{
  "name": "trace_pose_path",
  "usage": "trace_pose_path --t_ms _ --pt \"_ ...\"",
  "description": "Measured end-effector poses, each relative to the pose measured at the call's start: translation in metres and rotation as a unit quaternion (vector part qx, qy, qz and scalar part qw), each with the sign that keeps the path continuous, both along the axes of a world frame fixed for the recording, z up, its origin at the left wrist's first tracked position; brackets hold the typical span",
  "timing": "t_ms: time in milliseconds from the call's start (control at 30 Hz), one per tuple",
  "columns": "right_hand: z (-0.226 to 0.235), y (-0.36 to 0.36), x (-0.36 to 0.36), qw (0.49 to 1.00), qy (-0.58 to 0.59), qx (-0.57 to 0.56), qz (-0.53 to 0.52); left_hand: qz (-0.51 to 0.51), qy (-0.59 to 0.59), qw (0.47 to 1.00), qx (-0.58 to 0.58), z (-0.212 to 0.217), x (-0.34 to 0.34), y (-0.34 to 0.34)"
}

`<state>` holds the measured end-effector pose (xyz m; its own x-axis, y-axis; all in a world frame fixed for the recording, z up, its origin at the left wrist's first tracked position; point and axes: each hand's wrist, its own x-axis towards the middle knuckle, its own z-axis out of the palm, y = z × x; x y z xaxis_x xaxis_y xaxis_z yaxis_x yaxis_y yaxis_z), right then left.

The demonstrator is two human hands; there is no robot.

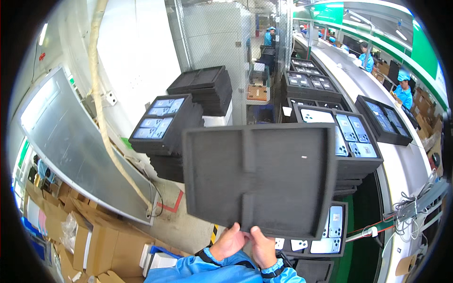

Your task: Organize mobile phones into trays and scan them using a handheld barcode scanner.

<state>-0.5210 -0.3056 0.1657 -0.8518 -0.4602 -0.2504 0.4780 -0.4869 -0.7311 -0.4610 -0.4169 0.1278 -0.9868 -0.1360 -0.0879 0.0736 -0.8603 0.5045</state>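
Observation:
An empty black foam tray point(288, 184), split by a raised middle rib, is held up in front of me. My left hand point(230, 243) grips its near edge, fingers hidden beneath. Beside it, close to touching, my right hand point(262, 247) holds the same edge with the thumb on top. Behind the tray on the right, a stacked tray of light-blue phones point(359, 134) shows past its edge. Lower right, another tray with phones point(325, 245) is partly covered by the one I hold.
To the left stand a stack topped by a phone-filled tray point(158, 118) and a stack of black trays point(200, 82). A white conveyor counter point(401, 165) runs along the right, carrying a phone tray point(384, 120). Cardboard boxes point(113, 245) lie lower left. Co-workers point(403, 92) sit beyond the counter.

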Motion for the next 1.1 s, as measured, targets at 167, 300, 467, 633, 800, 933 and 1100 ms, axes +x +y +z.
trace_pose_path --t_ms 167,300,467,633,800,933,1100 --pt "0.019 -0.029 -0.034 0.992 0.046 0.018 0.118 0.245 -0.053 0.968 -0.001 0.026 -0.072 -0.133" --pt "-0.024 -0.005 -0.067 0.984 0.005 0.102 0.145 0.318 0.04 0.947 -0.026 0.07 -0.166 -0.295" --pt "-0.045 -0.014 -0.057 0.984 -0.108 0.13 0.061 0.433 0.038 0.897 -0.081 0.145 -0.277 -0.504" --pt "-0.081 -0.035 -0.044 0.965 -0.22 0.145 -0.002 0.503 -0.117 0.855 -0.039 0.169 -0.351 -0.6" --pt "-0.089 -0.044 -0.034 0.952 -0.248 0.179 -0.03 0.35 -0.135 0.903 -0.209 0.085 -0.378 -0.552" --pt "-0.088 -0.032 -0.036 0.929 -0.259 0.245 -0.101 0.141 -0.093 0.956 -0.241 0.033 -0.37 -0.395" --pt "-0.056 -0.026 -0.037 0.91 -0.159 0.333 -0.187 -0.086 -0.062 0.953 -0.285 -0.009 -0.333 -0.249"
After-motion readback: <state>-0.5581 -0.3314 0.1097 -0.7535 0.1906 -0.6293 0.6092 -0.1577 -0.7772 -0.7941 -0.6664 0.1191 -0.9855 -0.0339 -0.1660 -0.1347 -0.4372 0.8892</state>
